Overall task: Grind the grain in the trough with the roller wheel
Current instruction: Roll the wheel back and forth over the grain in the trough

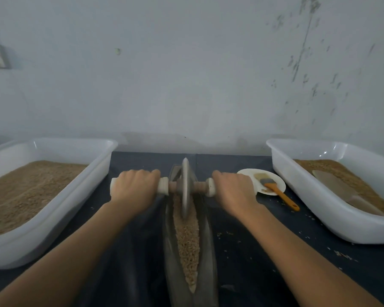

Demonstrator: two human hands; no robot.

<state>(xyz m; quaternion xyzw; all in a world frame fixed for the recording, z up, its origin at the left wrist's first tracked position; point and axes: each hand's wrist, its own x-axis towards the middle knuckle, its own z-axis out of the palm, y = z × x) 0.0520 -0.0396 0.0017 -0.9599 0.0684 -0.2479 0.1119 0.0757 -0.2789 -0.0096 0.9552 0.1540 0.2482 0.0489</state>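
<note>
A long, narrow, boat-shaped metal trough [208, 247] runs away from me down the middle of the dark table. Tan grain [187, 238] fills its groove. A grey metal roller wheel [185, 187] stands upright in the groove near the far end, on a wooden axle with pale handles. My left hand [134, 189] grips the left handle. My right hand [234, 189] grips the right handle, which it mostly hides.
A white tub [53, 209] of tan grain sits at the left. A second white tub [315, 209] at the right holds grain and a pale scoop. A small white plate [277, 185] with an orange-handled brush [279, 193] lies between trough and right tub. Loose grains dot the cloth.
</note>
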